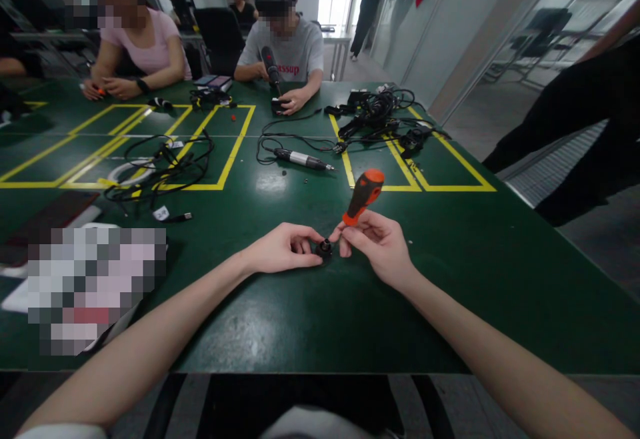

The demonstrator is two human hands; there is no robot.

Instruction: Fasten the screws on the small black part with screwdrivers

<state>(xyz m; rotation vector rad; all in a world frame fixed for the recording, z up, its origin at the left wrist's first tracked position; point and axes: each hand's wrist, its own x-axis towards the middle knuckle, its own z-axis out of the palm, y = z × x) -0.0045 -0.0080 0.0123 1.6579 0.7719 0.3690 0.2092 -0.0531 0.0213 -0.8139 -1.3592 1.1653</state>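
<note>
My left hand (287,247) is closed around a small round black part (324,249), pinching it between thumb and fingers just above the green table. In my right hand (383,247) is a screwdriver (367,193) with an orange and black handle. The handle leans up and to the right, and my fingers close near its lower end. Its shaft is mostly hidden by those fingers, so I cannot tell whether the tip touches the black part. My right fingertips are right beside the part.
Beyond my hands lies a corded pen-shaped electric screwdriver (300,159). Tangled black cables (375,115) lie back right, others (165,165) at left. A phone (50,219) lies at left. Across the green table (450,305), a co-worker (285,45) holds a power tool (270,64).
</note>
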